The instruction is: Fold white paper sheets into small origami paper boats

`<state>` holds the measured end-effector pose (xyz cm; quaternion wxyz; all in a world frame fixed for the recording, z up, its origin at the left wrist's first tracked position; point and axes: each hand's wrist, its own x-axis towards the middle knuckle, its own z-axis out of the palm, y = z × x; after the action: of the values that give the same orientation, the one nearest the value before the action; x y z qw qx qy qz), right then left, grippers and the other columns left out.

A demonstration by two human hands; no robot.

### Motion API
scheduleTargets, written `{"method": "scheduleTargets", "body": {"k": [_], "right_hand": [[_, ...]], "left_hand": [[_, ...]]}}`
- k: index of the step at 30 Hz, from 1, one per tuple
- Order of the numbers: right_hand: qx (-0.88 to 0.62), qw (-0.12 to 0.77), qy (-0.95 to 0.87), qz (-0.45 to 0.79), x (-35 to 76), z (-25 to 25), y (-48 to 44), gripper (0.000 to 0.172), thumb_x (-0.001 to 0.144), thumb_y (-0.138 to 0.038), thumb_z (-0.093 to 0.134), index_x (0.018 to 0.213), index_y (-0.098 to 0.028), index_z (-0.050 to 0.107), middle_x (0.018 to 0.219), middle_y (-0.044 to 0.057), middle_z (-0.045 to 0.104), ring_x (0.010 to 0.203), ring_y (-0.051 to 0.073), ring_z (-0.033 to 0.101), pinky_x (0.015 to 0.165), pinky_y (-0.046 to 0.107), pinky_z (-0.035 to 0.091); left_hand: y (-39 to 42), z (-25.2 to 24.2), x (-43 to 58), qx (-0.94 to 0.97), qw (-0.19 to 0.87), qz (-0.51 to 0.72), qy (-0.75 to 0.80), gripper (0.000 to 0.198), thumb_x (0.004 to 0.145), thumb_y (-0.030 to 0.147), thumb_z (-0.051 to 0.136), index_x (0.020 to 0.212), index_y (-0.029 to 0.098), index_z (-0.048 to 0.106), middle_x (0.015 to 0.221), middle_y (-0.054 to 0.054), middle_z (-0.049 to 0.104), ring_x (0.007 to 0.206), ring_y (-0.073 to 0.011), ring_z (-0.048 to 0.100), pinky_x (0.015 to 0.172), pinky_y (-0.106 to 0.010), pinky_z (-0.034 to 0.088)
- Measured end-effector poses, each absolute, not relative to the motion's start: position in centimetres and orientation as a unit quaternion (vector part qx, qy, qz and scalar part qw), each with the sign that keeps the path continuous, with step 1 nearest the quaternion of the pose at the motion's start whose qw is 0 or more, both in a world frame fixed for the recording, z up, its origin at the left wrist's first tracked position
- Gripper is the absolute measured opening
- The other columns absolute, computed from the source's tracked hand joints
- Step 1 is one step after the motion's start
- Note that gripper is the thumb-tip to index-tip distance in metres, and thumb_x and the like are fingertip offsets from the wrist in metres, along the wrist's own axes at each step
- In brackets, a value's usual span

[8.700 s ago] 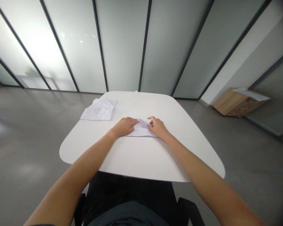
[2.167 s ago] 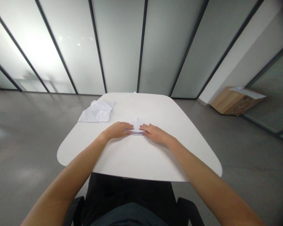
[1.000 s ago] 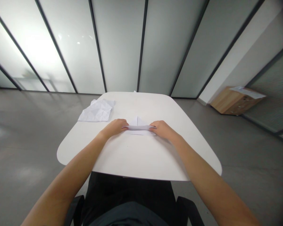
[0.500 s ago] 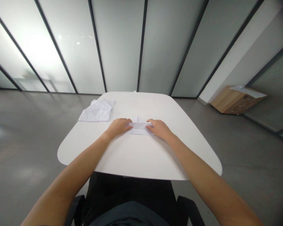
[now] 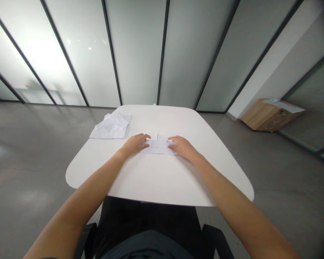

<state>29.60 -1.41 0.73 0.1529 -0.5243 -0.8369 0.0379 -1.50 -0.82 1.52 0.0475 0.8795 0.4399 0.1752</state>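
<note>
A folded sheet of white paper (image 5: 158, 146) lies flat on the white table (image 5: 156, 180), with a small pointed peak rising at its far edge. My left hand (image 5: 133, 144) rests on its left end, fingertips on the paper. My right hand (image 5: 183, 147) presses on the right end in the same way. Neither hand lifts the paper. Farther left, a creased, faceted white sheet (image 5: 110, 126) lies on the table, out of reach of my fingertips.
The rounded table stands on a polished grey floor (image 5: 29, 162) in front of a frosted glass wall (image 5: 137, 54). A low wooden cabinet (image 5: 268, 117) with papers on top stands at the far right. Black chair arms (image 5: 88, 241) flank my lap.
The raised paper band held between my hands has gone down flat. More of the folded paper shows, and my hands sit slightly farther apart.
</note>
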Motion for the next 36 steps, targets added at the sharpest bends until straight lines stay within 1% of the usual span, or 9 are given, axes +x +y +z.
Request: {"method": "scheduleTargets", "body": {"k": [4, 7, 9, 13, 15, 18, 23, 26, 36], "right_hand": [[-0.528, 0.162, -0.833, 0.031, 29.8, 0.9, -1.5, 0.042, 0.095, -0.030, 0.067, 0.136, -0.022, 0.065, 0.129, 0.010, 0.066, 0.117, 0.026, 0.062, 0.105, 0.037, 0.046], [-0.507, 0.156, -0.848, -0.005, 29.3, 1.4, -2.1, 0.035, 0.096, -0.026, 0.064, 0.131, -0.025, 0.069, 0.130, 0.011, 0.065, 0.118, 0.027, 0.059, 0.105, 0.040, 0.044], [-0.486, 0.142, -0.862, -0.013, 28.5, 1.7, -2.5, 0.028, 0.098, -0.020, 0.059, 0.122, -0.025, 0.073, 0.122, 0.010, 0.067, 0.115, 0.026, 0.059, 0.104, 0.039, 0.044], [-0.461, 0.130, -0.878, 0.019, 26.7, 2.2, -3.2, 0.031, 0.099, -0.009, 0.048, 0.112, -0.020, 0.074, 0.112, 0.009, 0.071, 0.109, 0.021, 0.064, 0.100, 0.031, 0.045], [-0.465, 0.132, -0.875, 0.018, 25.9, 2.4, -3.5, 0.027, 0.101, -0.014, 0.049, 0.109, -0.020, 0.074, 0.111, 0.009, 0.071, 0.107, 0.021, 0.065, 0.098, 0.030, 0.046], [-0.485, 0.128, -0.865, 0.000, 25.1, 2.7, -3.8, 0.020, 0.103, -0.030, 0.054, 0.102, -0.021, 0.072, 0.104, 0.009, 0.071, 0.099, 0.022, 0.067, 0.089, 0.030, 0.048], [-0.509, 0.136, -0.850, 0.001, 24.9, 2.5, -3.8, 0.026, 0.102, -0.046, 0.056, 0.103, -0.022, 0.067, 0.105, 0.008, 0.070, 0.092, 0.022, 0.067, 0.076, 0.029, 0.047], [-0.517, 0.138, -0.845, 0.011, 25.0, 2.1, -3.6, 0.024, 0.100, -0.045, 0.059, 0.106, -0.023, 0.065, 0.108, 0.007, 0.069, 0.094, 0.021, 0.067, 0.075, 0.029, 0.046], [-0.525, 0.150, -0.834, 0.076, 26.5, 1.4, -2.1, 0.010, 0.095, -0.030, 0.068, 0.102, -0.024, 0.068, 0.102, 0.004, 0.072, 0.091, 0.018, 0.066, 0.079, 0.027, 0.045]], "left_hand": [[-0.9, 1.5, -1.5, 0.887, 0.028, 0.188, 0.420, 0.036, 0.096, 0.037, 0.062, 0.131, 0.027, 0.063, 0.127, -0.008, 0.064, 0.114, -0.0243, 0.062, 0.107, -0.040, 0.046], [-1.2, 1.7, -1.0, 0.900, 0.001, 0.189, 0.393, 0.029, 0.098, 0.034, 0.057, 0.124, 0.030, 0.069, 0.131, -0.007, 0.064, 0.119, -0.0256, 0.058, 0.109, -0.044, 0.043], [-1.4, 1.8, -0.6, 0.913, 0.012, 0.179, 0.367, 0.027, 0.101, 0.029, 0.052, 0.118, 0.029, 0.073, 0.125, -0.006, 0.068, 0.117, -0.0243, 0.059, 0.107, -0.042, 0.044], [-1.8, 2.0, 0.3, 0.920, 0.034, 0.164, 0.355, 0.029, 0.097, 0.021, 0.050, 0.112, 0.023, 0.074, 0.115, -0.007, 0.072, 0.107, -0.0217, 0.065, 0.101, -0.036, 0.049], [-2.1, 2.2, 0.8, 0.908, 0.016, 0.164, 0.386, 0.025, 0.095, 0.024, 0.052, 0.108, 0.025, 0.074, 0.113, -0.006, 0.072, 0.104, -0.0227, 0.066, 0.095, -0.035, 0.051], [-2.6, 2.6, 1.7, 0.886, -0.017, 0.162, 0.434, 0.020, 0.096, 0.033, 0.055, 0.099, 0.025, 0.072, 0.104, -0.005, 0.071, 0.098, -0.0240, 0.066, 0.084, -0.035, 0.052], [-2.9, 2.6, 2.8, 0.873, -0.033, 0.156, 0.461, 0.030, 0.097, 0.051, 0.056, 0.094, 0.023, 0.067, 0.100, -0.007, 0.067, 0.096, -0.0250, 0.065, 0.079, -0.034, 0.051], [-2.7, 2.3, 2.8, 0.867, -0.016, 0.159, 0.472, 0.030, 0.096, 0.054, 0.059, 0.098, 0.024, 0.066, 0.104, -0.007, 0.066, 0.098, -0.0247, 0.064, 0.079, -0.034, 0.050], [-1.3, 1.5, 1.3, 0.869, 0.082, 0.188, 0.450, 0.018, 0.093, 0.040, 0.064, 0.100, 0.025, 0.068, 0.105, -0.003, 0.068, 0.089, -0.0191, 0.066, 0.078, -0.030, 0.050]]}}
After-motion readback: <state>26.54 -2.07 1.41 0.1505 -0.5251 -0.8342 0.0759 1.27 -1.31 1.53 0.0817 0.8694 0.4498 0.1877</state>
